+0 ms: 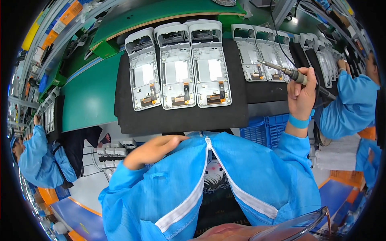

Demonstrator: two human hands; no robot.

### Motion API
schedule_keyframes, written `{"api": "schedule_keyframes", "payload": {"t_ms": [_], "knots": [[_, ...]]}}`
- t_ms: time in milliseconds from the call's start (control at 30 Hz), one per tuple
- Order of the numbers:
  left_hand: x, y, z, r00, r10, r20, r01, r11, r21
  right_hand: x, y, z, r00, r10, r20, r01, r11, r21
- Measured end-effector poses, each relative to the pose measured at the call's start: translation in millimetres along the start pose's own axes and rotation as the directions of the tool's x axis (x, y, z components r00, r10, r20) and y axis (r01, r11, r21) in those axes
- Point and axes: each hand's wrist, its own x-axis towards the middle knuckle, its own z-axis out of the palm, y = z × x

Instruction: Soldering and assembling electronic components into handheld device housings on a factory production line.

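Glasses loom low; R hand grips tool by its handle, prob. keeping skin off metal. L hand flat, fingers extended, by jacket. Three shells ahead on mat, prob. vs. scratches.

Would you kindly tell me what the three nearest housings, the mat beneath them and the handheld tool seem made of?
Housings: probably moulded plastic, pale grey, smooth, judging by even colour and rounded corners.
Mat: perhaps foam or rubber, dull black without shine.
Tool: likely metal shaft, glinting; grip material unclear.
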Motion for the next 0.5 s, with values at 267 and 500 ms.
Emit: {"api": "schedule_keyframes", "payload": {"t_ms": [267, 500], "knots": [[-34.3, -21.3, -153.6, 0.534, 0.533, -0.656, -0.245, 0.840, 0.483, 18.5, 33.9, 69.5, 0.994, 0.024, 0.105, -0.008, 0.989, -0.149], [29.4, -37.7, -181.1, 0.380, 0.389, -0.839, -0.288, 0.912, 0.292, 29.9, 59.2, 110.2, 0.986, 0.038, 0.161, 0.025, 0.929, -0.370]]}}
